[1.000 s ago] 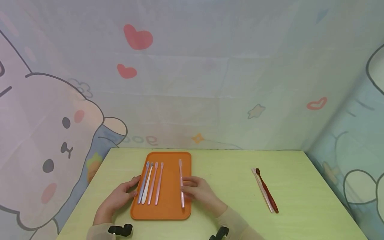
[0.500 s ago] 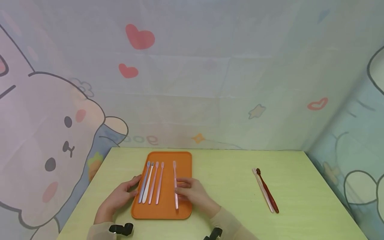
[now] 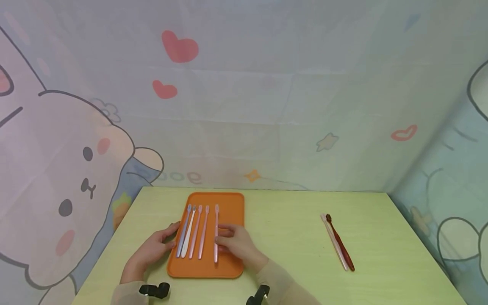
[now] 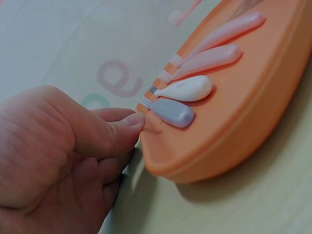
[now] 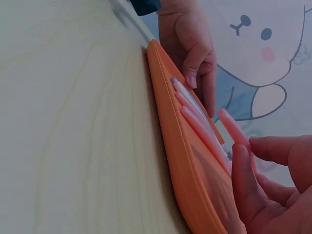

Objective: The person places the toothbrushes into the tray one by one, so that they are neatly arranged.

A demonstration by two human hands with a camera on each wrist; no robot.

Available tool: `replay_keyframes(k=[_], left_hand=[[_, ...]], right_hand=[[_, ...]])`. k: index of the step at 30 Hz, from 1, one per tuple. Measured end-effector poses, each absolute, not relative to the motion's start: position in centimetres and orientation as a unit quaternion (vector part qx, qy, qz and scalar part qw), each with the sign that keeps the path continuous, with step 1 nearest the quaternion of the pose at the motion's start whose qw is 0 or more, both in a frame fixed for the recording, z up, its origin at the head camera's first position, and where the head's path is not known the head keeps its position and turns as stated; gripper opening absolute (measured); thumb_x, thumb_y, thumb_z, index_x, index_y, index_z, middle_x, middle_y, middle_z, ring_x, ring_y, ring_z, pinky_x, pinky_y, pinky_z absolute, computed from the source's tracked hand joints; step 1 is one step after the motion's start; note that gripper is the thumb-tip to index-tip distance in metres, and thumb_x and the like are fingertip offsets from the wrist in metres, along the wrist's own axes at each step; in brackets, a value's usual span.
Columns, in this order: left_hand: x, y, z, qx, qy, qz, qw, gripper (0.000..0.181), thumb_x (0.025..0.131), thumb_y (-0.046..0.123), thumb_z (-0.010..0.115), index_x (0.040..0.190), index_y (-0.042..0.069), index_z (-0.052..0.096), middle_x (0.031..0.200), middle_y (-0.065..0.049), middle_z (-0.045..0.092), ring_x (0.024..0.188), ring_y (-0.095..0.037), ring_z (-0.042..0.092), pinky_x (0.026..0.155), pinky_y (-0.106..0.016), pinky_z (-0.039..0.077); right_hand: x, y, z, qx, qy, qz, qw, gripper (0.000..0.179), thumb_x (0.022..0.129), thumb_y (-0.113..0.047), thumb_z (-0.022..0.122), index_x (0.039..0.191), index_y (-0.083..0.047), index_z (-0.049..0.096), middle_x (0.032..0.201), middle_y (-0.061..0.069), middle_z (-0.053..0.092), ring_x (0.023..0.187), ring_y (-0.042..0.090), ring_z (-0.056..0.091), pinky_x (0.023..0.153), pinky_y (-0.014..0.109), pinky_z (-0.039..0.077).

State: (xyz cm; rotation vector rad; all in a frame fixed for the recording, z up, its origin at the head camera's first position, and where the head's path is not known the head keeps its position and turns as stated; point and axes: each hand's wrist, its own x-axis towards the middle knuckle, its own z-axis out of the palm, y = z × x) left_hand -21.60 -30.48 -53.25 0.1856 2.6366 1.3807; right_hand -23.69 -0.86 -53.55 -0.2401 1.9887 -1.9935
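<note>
My right hand [image 3: 236,245] pinches a pink toothbrush [image 3: 216,218] between thumb and fingers, bristle end away from me. In the right wrist view this toothbrush [image 5: 234,127] is raised above the orange tray [image 3: 230,267]. Left of it in the tray lie a blue-purple toothbrush [image 3: 184,233], a white toothbrush [image 3: 187,239] and two pink toothbrushes, side by side with heads toward the back. My left hand [image 3: 150,252] holds the tray's left rim; in the left wrist view the thumb [image 4: 129,124] is on the rim, and some fingers are partly hidden behind it.
On the table [image 3: 289,254] to the right, a dark red toothbrush [image 3: 340,243] lies beside a pale pink toothbrush [image 3: 335,243]. A patterned cloth backdrop [image 3: 267,106] rises behind the table's back edge.
My right hand has carried the pink toothbrush leftward over the tray, closer to the row of toothbrushes. The left hand stays at the tray's rim.
</note>
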Motion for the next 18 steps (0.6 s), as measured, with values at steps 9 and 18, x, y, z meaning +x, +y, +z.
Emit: replay_keyframes(k=[9,18], left_hand=[[-21.8,-30.3,-53.1,0.065,0.880,0.464,0.080,0.064,0.100,-0.004,0.062,0.161,-0.005,0.041,0.167,-0.028,0.034,0.157,-0.050,0.022,0.126,-0.065,0.017],[-21.8,-30.4,-53.2,0.071,0.879,0.464,0.082,0.064,0.101,-0.003,0.062,0.161,-0.004,0.040,0.167,-0.027,0.034,0.158,-0.050,0.021,0.126,-0.064,0.016]], right_hand=[[-24.0,-2.2,-53.8,-0.082,0.720,-0.679,0.121,0.047,0.094,0.000,0.079,0.138,0.008,0.064,0.106,0.013,0.074,0.084,0.020,0.074,0.070,0.034,0.065],[-24.0,-2.9,-54.2,-0.082,0.739,-0.663,0.088,0.046,0.090,0.005,0.079,0.134,0.011,0.065,0.096,0.010,0.073,0.074,0.017,0.072,0.062,0.033,0.064]])
